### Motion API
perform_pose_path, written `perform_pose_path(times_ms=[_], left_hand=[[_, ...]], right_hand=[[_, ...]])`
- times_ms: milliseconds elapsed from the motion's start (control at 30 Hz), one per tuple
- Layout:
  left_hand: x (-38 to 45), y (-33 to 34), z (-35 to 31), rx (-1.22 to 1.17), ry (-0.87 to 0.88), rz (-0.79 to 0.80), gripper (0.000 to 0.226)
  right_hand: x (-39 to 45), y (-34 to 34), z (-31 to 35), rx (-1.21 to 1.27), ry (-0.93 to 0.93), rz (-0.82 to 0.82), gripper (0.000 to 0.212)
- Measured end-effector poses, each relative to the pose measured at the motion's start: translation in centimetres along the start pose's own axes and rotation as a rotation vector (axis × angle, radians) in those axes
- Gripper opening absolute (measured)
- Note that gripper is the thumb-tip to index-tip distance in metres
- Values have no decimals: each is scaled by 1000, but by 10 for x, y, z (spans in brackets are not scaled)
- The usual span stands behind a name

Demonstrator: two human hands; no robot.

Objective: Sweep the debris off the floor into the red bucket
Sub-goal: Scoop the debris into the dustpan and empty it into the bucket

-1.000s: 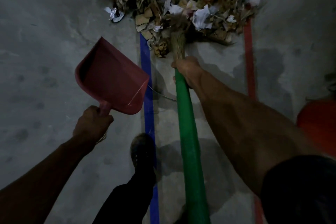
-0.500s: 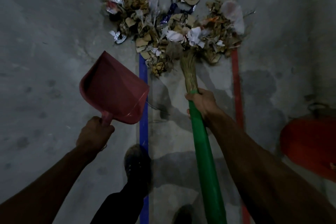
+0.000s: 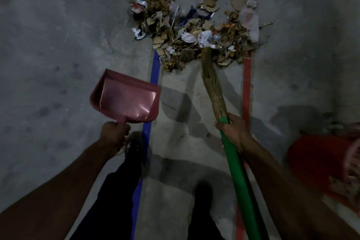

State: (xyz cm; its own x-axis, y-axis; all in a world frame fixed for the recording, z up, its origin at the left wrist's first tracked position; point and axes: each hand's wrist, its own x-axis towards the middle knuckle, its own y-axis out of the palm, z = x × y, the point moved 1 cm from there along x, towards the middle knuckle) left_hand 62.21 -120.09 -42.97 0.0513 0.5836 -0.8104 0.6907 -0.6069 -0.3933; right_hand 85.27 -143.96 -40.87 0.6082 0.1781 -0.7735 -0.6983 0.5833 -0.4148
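A heap of debris [image 3: 187,31], cardboard scraps, dry leaves, paper and wrappers, lies on the grey floor ahead. My right hand [image 3: 232,132] grips the green handle of a straw broom [image 3: 212,84], whose bristle tips reach into the near edge of the heap. My left hand [image 3: 115,133] grips the stub handle of a pink dustpan [image 3: 126,99], held empty above the floor, short of the heap and to its left. The red bucket [image 3: 319,163] stands at the right edge, partly cut off, with some debris inside.
A blue tape line [image 3: 153,76] and a red tape line [image 3: 247,87] run along the concrete floor towards the heap. My two dark shoes and trouser legs [image 3: 134,152] stand between the lines, just behind the dustpan.
The view pulled back, so the heap sits farther ahead. The dustpan turned flatter, its inside facing up. My right hand slid back with the broom, and more of the bucket shows.
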Motion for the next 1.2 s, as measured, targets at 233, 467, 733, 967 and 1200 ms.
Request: perform_pose_path(times_ms=[233, 467, 733, 967, 1200], left_hand=[[-135, 16, 40, -171, -52, -77, 30], [-217, 10, 89, -251, -52, -145, 24], [-187, 6, 159, -184, -107, -189, 17], [-90, 29, 198, -179, -182, -167, 20], [-18, 36, 187, -200, -187, -108, 20]], right_hand=[[-90, -75, -33, -101, -186, 99, 21], [-136, -98, -54, -564, -470, 228, 32], [-92, -22, -85, -1141, -607, 357, 53], [22, 58, -101, -1265, -530, 401, 39], [135, 61, -28, -1022, -373, 138, 43]])
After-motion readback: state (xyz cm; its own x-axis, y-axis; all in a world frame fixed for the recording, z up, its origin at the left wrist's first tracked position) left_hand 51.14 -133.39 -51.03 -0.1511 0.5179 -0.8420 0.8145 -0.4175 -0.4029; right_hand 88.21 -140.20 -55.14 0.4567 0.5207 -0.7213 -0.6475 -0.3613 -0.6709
